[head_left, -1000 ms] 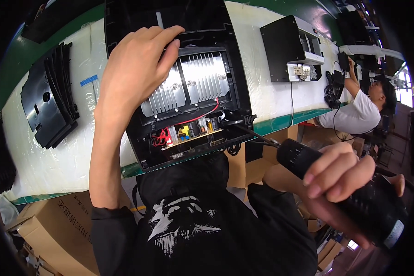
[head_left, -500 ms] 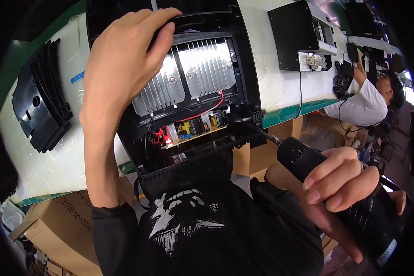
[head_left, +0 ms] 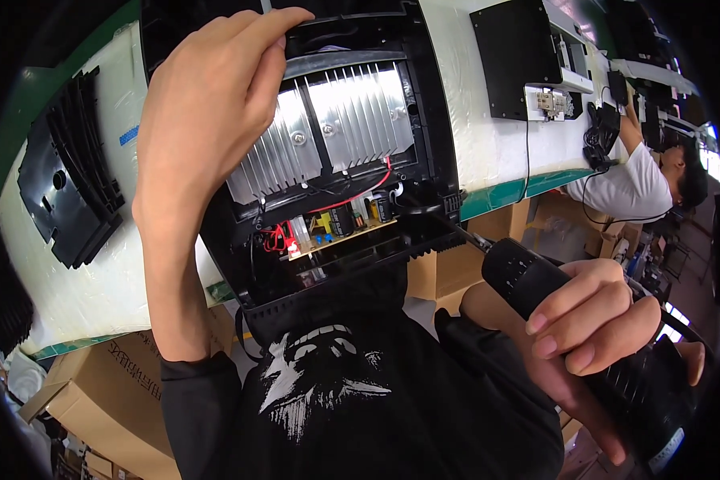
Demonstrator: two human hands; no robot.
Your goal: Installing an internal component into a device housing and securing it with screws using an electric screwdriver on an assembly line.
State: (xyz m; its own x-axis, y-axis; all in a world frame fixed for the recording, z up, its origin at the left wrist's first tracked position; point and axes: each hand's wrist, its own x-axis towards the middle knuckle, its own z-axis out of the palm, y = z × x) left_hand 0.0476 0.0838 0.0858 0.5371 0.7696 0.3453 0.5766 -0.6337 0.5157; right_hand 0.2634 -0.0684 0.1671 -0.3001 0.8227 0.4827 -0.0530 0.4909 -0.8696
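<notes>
In front of me lies a black plastic housing (head_left: 430, 152) with finned silver heat sinks (head_left: 360, 120) inside. Along its near side sits a circuit board (head_left: 340, 232) with red wires and small capacitors. My left hand (head_left: 208, 104) rests over the far left part of the housing, its index finger stretched out and thumb apart; the other fingertips are hidden. My right hand (head_left: 596, 316) is wrapped round a black electric screwdriver (head_left: 516, 272). Its thin bit points left at the housing's near right corner, where the tip is hard to make out against the black plastic.
Black molded panels (head_left: 72, 176) are stacked on the white-covered table at left. A black metal box-shaped device (head_left: 516, 64) and coiled black cables (head_left: 600, 136) stand at right. Cardboard boxes (head_left: 108, 392) are below the table edge. Another person (head_left: 636, 180) works at far right.
My left hand has shifted slightly left, along with a small shift of the whole view. The screwdriver stays in my right hand at almost the same place.
</notes>
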